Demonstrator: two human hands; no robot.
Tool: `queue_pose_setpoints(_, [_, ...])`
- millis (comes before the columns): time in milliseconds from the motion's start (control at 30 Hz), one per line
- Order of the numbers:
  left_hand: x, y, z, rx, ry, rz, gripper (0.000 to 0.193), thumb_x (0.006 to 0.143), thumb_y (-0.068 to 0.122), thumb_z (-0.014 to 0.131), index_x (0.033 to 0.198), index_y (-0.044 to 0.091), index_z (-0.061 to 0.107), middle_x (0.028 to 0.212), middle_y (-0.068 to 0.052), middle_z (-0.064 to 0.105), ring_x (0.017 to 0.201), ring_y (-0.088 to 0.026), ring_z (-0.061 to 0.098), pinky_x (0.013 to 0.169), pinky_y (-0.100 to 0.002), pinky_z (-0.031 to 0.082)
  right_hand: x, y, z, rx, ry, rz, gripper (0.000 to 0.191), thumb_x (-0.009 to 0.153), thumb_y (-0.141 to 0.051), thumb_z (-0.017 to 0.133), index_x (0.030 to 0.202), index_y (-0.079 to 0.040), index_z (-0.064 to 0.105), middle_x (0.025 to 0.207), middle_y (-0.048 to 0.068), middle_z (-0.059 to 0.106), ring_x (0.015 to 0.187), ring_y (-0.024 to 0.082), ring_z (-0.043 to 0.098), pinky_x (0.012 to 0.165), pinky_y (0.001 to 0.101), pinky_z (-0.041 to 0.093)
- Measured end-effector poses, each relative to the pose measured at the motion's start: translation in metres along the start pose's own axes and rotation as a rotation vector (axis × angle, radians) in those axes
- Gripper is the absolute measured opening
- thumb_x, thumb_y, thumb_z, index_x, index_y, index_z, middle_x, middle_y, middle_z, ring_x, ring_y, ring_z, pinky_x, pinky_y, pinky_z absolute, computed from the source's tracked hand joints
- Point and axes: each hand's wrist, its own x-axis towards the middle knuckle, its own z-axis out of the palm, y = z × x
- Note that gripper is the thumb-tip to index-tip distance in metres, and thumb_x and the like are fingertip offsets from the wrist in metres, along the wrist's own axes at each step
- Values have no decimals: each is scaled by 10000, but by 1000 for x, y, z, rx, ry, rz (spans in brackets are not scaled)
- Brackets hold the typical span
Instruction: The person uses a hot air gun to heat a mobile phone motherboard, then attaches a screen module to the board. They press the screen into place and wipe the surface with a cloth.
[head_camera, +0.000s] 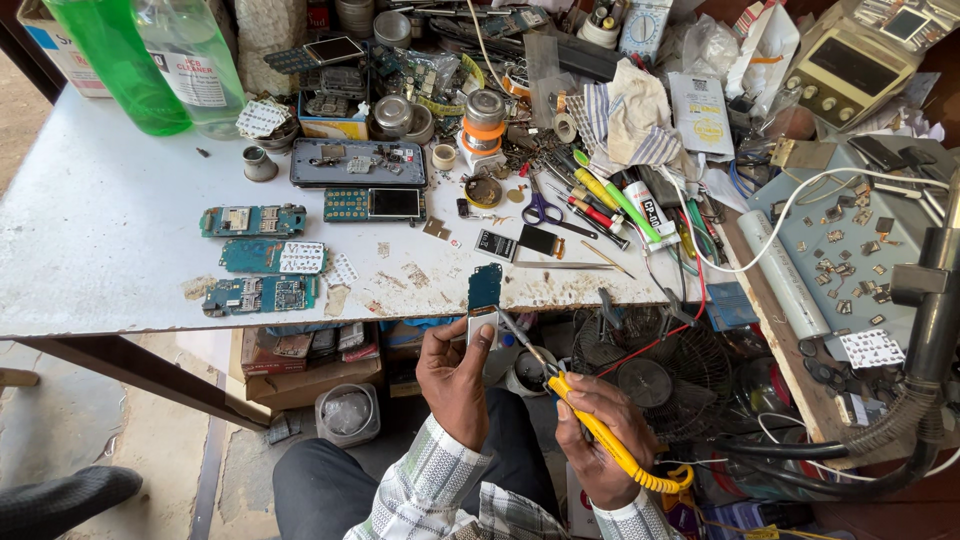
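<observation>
A small blue circuit board (485, 290) is standing upright just below the table edge, pinched from beneath by the fingers of the left hand (455, 375). The right hand (598, 425), at four o'clock from the left, is wrapping closed around a yellow-handled soldering iron (600, 432), whose metal tip is slanting up toward ten o'clock and touching the board's lower part.

On the white table (110, 230), three more bare circuit boards (252, 221) are lying in a column at nine o'clock from the held board. At eleven o'clock, a dark tray (357, 163) is holding several small loose parts, too small to count. Two plastic bottles (190, 60), one green and one clear, are standing at the far left corner. Under the table, at seven o'clock, a clear jar (347, 412) is holding something pale and crumpled beside a cardboard box (300, 365) of flat packets.
</observation>
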Motion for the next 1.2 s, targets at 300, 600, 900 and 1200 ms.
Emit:
queue_pose_setpoints(300, [0,-2,0,33,4,24,201,922,46,751,1077,7,630,1042,-129,753,933,-148,718,829,-296,590,-2,1,-2,9,-12,1,246,949,-121,715,1159,-44,615,1217,175,698,1121,288,734,921,390,661])
queue_pose_setpoints(600, [0,-3,0,27,26,-5,230,910,58,752,1098,8,628,1048,-133,752,937,-163,728,832,-304,599,-8,8,2,53,25,62,228,957,-109,711,1148,-48,602,1223,176,699,1131,290,728,936,389,659])
queue_pose_setpoints(900, [-1,-2,2,1,39,-19,236,912,49,753,1105,-3,628,1039,-136,754,923,-163,728,812,-301,596,-8,6,4,34,5,52,243,947,-112,722,1149,-49,603,1216,165,699,1104,267,740,898,361,672])
queue_pose_setpoints(1200, [0,-2,-1,7,32,-18,212,909,42,753,1087,2,643,1038,-130,762,922,-155,731,818,-298,602,-7,4,6,50,-3,51,246,943,-118,724,1146,-49,602,1220,166,693,1105,265,737,902,359,674])
